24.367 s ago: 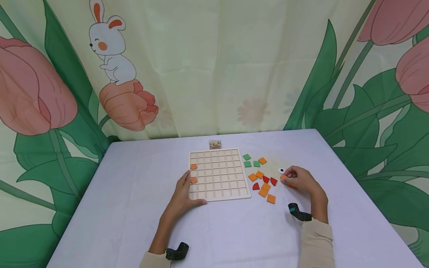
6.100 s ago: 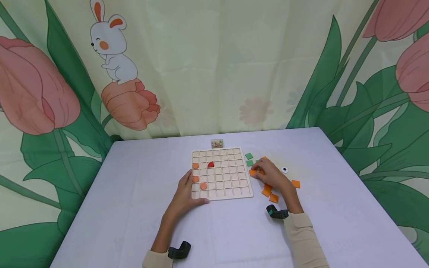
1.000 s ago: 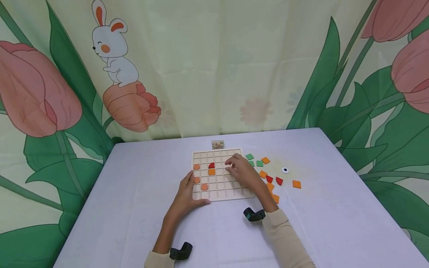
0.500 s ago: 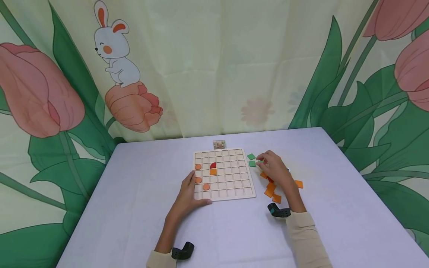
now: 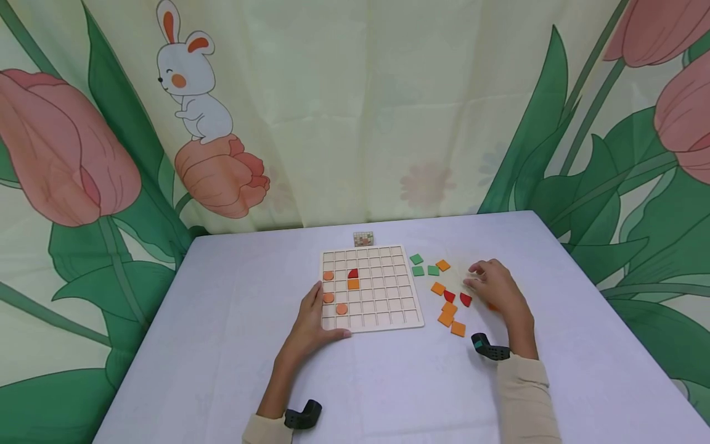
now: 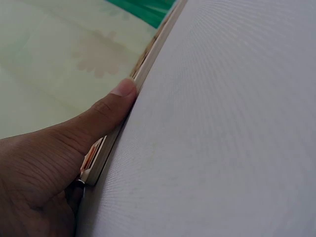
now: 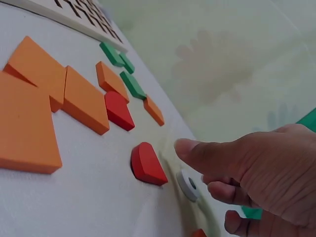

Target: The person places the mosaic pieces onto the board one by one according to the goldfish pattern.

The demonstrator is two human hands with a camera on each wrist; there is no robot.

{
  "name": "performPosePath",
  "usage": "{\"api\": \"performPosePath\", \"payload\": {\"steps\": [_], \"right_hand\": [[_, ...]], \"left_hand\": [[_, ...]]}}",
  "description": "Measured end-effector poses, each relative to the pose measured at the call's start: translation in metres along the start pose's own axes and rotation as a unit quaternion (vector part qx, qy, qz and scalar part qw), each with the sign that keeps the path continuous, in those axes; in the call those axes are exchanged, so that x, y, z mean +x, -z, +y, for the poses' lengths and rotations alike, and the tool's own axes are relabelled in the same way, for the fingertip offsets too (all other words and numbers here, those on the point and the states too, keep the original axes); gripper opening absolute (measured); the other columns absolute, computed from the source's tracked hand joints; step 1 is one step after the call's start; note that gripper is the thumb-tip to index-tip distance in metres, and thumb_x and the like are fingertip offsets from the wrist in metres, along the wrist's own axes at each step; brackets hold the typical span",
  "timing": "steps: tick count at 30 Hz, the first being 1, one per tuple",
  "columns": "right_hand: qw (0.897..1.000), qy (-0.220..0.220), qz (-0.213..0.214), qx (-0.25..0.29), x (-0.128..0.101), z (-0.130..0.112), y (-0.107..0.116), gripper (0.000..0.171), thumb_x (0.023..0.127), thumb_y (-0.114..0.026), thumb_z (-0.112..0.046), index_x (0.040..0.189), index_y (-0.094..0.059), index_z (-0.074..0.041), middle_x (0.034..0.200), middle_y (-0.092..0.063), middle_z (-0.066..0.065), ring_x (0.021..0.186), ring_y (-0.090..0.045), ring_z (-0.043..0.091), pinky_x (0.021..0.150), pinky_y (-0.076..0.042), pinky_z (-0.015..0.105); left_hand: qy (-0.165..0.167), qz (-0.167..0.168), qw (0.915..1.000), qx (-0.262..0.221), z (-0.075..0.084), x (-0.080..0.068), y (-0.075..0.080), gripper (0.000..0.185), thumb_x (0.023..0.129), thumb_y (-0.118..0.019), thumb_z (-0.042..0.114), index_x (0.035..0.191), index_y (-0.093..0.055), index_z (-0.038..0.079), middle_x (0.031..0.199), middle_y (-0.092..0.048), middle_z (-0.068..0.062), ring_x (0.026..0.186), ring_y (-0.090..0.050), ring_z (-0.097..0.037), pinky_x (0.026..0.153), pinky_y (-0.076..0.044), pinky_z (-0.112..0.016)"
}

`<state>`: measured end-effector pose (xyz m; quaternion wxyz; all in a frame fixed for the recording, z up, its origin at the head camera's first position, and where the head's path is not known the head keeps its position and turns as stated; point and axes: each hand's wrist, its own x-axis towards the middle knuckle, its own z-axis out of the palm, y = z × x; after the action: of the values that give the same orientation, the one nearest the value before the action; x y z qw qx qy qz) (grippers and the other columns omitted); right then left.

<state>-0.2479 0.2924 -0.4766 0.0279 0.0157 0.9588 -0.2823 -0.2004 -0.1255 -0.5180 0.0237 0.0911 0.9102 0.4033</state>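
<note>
My left hand [image 5: 305,324] holds the near left corner of a pale wooden grid board [image 5: 383,290], its thumb along the front edge and its fingers on the left side. On the board lie several peach discs [image 5: 341,309], a red quarter-round piece [image 5: 353,274] and an orange square [image 5: 353,284] directly below it. My right hand [image 5: 496,287] hovers at the right of the loose pieces, fingers loosely bent, holding nothing. In the right wrist view a white disc with a dark dot [image 7: 187,185] lies close beside its fingers; the hand hides it in the head view.
Right of the board lie several green tiles [image 5: 433,270], several orange squares [image 5: 458,328] and two red quarter-round pieces [image 5: 466,300]. One orange piece is partly under the right hand. A small patterned card [image 5: 363,238] stands behind the board on the white-covered table [image 5: 222,345].
A peach disc, the red piece and the orange square have come onto the board. In the last second, my right hand has moved right, from over the board past the green tiles.
</note>
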Motion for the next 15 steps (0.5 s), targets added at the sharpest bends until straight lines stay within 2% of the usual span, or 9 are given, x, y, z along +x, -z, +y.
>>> {"api": "performPosePath", "payload": {"steps": [9,15], "right_hand": [[1.0,-0.015,-0.01,0.001,-0.0023,0.0121,-0.0003,0.039,0.093,-0.071,-0.024,0.119,-0.059,0.002,0.104,-0.057,0.019,0.095,-0.053,0.03,0.084,-0.055,0.041],[1.0,-0.017,-0.006,0.0,-0.0019,0.0096,-0.0012,0.037,0.093,-0.071,-0.02,0.119,-0.059,0.003,0.105,-0.056,0.021,0.096,-0.054,0.031,0.087,-0.056,0.044]], "left_hand": [[0.014,0.0,0.9998,0.014,-0.0014,0.0006,-0.0004,0.133,0.063,-0.093,0.047,0.159,-0.011,0.002,0.167,-0.01,-0.015,0.152,-0.016,-0.038,0.118,-0.031,-0.053],[0.01,-0.002,0.9999,0.004,-0.003,0.0018,-0.0003,0.133,0.064,-0.092,0.047,0.16,-0.01,0.003,0.167,-0.01,-0.015,0.152,-0.015,-0.037,0.118,-0.031,-0.054]]}}
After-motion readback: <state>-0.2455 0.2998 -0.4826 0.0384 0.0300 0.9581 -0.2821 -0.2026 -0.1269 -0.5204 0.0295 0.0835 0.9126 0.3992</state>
